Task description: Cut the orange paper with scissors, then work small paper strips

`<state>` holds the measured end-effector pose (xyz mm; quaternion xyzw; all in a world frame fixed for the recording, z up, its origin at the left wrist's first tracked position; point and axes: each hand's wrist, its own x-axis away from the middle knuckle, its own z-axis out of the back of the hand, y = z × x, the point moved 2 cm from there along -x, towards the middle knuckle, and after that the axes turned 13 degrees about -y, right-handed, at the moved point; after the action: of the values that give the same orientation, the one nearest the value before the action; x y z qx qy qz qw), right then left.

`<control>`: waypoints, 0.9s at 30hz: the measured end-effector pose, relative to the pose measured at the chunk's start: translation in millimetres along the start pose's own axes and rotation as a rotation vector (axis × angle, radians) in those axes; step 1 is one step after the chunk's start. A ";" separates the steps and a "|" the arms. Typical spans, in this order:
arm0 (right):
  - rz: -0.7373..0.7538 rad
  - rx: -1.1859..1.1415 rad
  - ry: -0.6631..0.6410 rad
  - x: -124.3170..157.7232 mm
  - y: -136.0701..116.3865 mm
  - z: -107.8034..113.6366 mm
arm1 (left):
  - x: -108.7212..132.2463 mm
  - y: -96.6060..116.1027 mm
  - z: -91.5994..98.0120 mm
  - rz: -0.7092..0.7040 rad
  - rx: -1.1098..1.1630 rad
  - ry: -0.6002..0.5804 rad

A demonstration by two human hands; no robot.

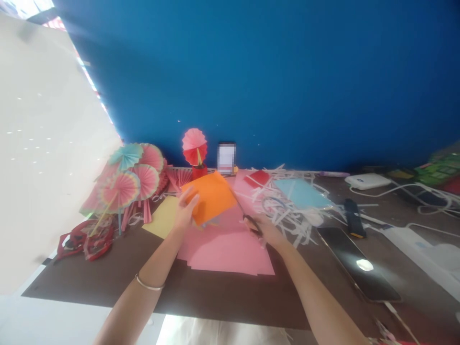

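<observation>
My left hand (186, 205) grips an orange sheet of paper (212, 195) by its left side, holding it tilted above the table. In my right hand (264, 229) is a pair of scissors (252, 223), its fingers closed round the dark handles. The blades point up and left to the right edge of the orange sheet; whether they are cutting into it I cannot tell. Beneath both hands lie pink sheets of paper (230, 254). A yellow sheet (160, 219) lies under my left wrist.
Folded paper fans (124, 189) stand at the left beside a red bundle (97, 239). White paper strips (298, 220) and a light blue sheet (302, 192) lie right of the pink paper. A phone (355, 258) on a cable and a white power strip (417, 249) are farther right.
</observation>
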<state>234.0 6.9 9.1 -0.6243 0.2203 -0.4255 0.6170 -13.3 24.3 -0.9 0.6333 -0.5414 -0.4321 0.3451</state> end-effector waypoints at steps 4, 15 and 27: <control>0.097 0.027 -0.031 -1.0 -0.7 -0.9 | -2.2 -2.8 1.7 0.020 -0.026 0.032; 0.235 0.053 -0.105 5.2 -11.8 -6.9 | 3.5 2.7 -5.1 -0.033 -0.213 0.013; 0.237 0.112 -0.125 3.9 -9.5 -4.7 | 5.7 -0.3 -5.1 -0.028 -0.215 -0.008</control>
<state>229.9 2.4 18.6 -0.5838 0.2296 -0.3214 0.7093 -8.3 18.5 -0.2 0.5985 -0.4845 -0.4948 0.4028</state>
